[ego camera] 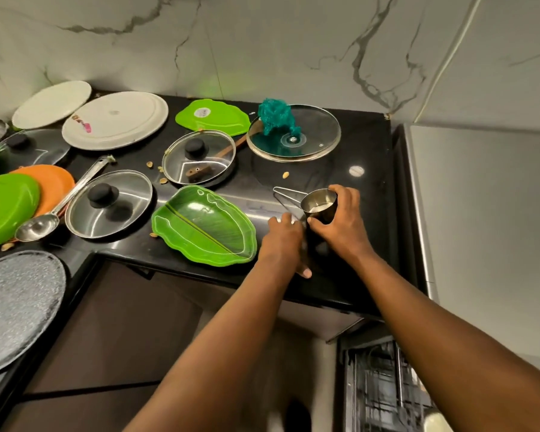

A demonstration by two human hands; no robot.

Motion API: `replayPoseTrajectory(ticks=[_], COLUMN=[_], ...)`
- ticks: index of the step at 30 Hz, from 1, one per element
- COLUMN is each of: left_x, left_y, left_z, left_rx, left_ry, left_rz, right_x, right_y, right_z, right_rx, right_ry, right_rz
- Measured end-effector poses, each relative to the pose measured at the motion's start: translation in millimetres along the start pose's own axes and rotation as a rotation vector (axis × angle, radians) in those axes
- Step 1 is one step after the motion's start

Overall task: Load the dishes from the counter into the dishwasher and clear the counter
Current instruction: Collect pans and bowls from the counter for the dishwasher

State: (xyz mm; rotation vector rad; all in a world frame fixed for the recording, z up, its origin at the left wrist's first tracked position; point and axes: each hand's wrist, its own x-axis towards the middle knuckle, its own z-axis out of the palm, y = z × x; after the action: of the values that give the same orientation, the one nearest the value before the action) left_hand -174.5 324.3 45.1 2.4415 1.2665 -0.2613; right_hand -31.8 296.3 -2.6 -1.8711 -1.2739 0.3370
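**Both hands at the steel cup on the counter's right end**

While the right hand [340, 219] curls round the steel cup [319, 204], fingers over its far side and thumb at the near side, the left hand [286, 235] lies just beside it with its fingers bent over something thin and shiny; what it holds is blurred, so I cannot tell its grip. A wire handle [286, 194] juts left from the cup, over the black counter [340, 169]. Just left of the hands lies a leaf plate [205, 227], face up, its edge over the counter's front. Beyond it sit two glass lids with black knobs [198, 157] [109, 203], a ladle [63, 201] and a second green leaf plate [212, 115]. Farther right a big glass lid [306, 135] lies knob down with a teal scrubber [275, 115] on it. Two white plates [116, 120] [52, 104] lie at the back left, green and orange plates [7, 207] [52, 182] at the far left. The dishwasher rack [384, 388] shows below, at bottom right
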Motion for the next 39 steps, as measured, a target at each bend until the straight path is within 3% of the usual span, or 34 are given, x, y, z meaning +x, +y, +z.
replayPoseTrajectory(ticks=[4, 8, 12, 16, 21, 28, 39], left_x=[-5.1, -26.7, -75.4, -139.3, -220.9, -306.1, -380.4], left_y=[-8.1, -5.7, 2.1, 8.3, 15.3, 52.8, 157.4], left_z=[11.3, 25.9, 53.3, 88.6, 141.4, 218.8, 288.2], left_rx=[0.038, 0.091, 0.067, 0.078, 0.064, 0.08, 0.171], left_ry=[0.036, 0.199, 0.389, 0.446, 0.344, 0.063, -0.172], left_rz=[0.004, 0.033, 0.157, 0.249, 0.283, 0.299, 0.441], right_x=[-31.6, -70.6, -129.7, -211.1, -324.1, -471.7, -635.8], right_y=[5.5, 3.7, -4.9, -15.5, -27.7, -10.0, 50.9], right_z=[-25.8, -54.9, -75.9, -83.9, -88.0, -118.8, -204.3], right_rx=[0.046, 0.078, 0.072, 0.072, 0.063, -0.026, -0.083], right_ry=[0.022, 0.093, 0.176, 0.224, 0.311, 0.331, 0.414], right_rz=[0.026, 0.083, 0.107, 0.099, 0.067, 0.166, 0.561])
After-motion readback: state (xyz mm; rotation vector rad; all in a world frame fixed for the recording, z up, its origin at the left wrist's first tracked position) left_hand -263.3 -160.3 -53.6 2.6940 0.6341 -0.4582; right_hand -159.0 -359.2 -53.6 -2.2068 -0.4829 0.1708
